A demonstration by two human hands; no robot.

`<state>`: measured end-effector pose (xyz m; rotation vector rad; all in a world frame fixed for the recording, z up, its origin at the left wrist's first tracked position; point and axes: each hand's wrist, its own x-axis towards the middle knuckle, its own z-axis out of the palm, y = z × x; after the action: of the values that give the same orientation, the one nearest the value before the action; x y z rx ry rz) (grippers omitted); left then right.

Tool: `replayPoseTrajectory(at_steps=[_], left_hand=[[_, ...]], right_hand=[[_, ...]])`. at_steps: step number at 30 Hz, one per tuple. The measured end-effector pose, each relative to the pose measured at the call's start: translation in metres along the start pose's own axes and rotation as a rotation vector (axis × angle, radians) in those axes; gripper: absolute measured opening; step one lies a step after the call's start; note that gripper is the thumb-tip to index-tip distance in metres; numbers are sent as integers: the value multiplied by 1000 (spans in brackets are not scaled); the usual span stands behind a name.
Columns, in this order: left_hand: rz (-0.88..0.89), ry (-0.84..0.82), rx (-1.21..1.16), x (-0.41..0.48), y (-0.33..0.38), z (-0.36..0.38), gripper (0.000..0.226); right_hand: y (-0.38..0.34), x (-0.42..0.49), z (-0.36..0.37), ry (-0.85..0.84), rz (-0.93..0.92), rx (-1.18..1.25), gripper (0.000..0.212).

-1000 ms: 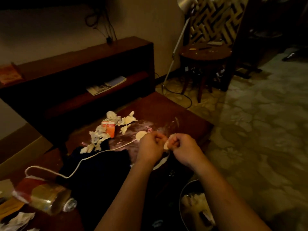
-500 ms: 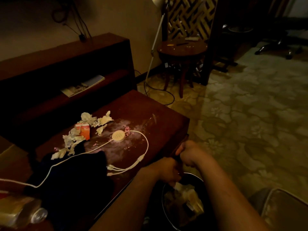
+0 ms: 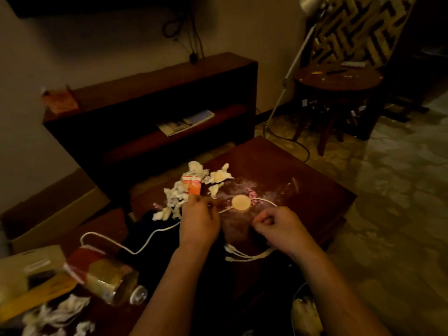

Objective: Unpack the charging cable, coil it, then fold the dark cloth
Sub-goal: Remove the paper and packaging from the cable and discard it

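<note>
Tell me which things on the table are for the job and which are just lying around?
For the job:
- charging cable with its round disc
- dark cloth
- left hand, right hand

Just lying around:
- crumpled paper scraps
- small orange carton
- plastic bottle

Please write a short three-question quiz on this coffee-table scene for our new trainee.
1. True or false: the round puck of the charging cable lies on the table between the two hands.
2. What lies nearest the cable's multi-plug ends? A) the right hand's wrist B) the orange carton C) the jar
3. Fill in: the cable's long run crosses the dark ____.

Key: 1 true; 2 A; 3 cloth.
</note>
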<state>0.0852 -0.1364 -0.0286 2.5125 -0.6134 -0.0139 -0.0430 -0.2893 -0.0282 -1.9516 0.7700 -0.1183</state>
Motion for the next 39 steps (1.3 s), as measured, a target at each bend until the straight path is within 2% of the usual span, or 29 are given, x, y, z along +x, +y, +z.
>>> replayPoseTrajectory(at_steps=[3, 9, 13, 16, 21, 24, 26, 28, 31, 33, 36, 39], left_hand=[[-3, -39, 77, 11, -10, 5, 38], [-3, -175, 137, 33, -23, 17, 52], [-21, -136, 152, 45, -22, 21, 52], [-15, -23, -70, 49, -18, 27, 35], [-50, -19, -320, 45, -16, 17, 21], [-2, -35, -416, 33, -9, 7, 23], [58, -53, -488, 23, 1, 4, 32], [90, -76, -599, 15, 15, 0, 40], [121, -184, -644, 3, 45, 4, 29], [164, -330, -607, -6, 66, 16, 24], [289, -605, -452, -25, 103, 47, 22], [395, -734, -269, -42, 132, 80, 17]], right_hand=[[-30, 14, 29, 34, -52, 22, 9], [-51, 34, 70, 26, -109, 31, 9], [-55, 49, 73, 35, -177, -4, 25], [-50, 58, 72, 46, -192, -38, 31], [-47, 61, 69, 50, -235, -56, 40], [-46, 54, 58, 76, -238, -113, 21], [-40, 45, 40, 98, -215, -131, 9], [-31, 32, 16, 65, -176, -68, 10], [-8, 9, -26, 18, -74, 35, 16], [16, -6, -47, -6, 14, 16, 16], [53, -25, -80, -86, 162, -111, 7], [73, -35, -110, -181, 302, -274, 10]])
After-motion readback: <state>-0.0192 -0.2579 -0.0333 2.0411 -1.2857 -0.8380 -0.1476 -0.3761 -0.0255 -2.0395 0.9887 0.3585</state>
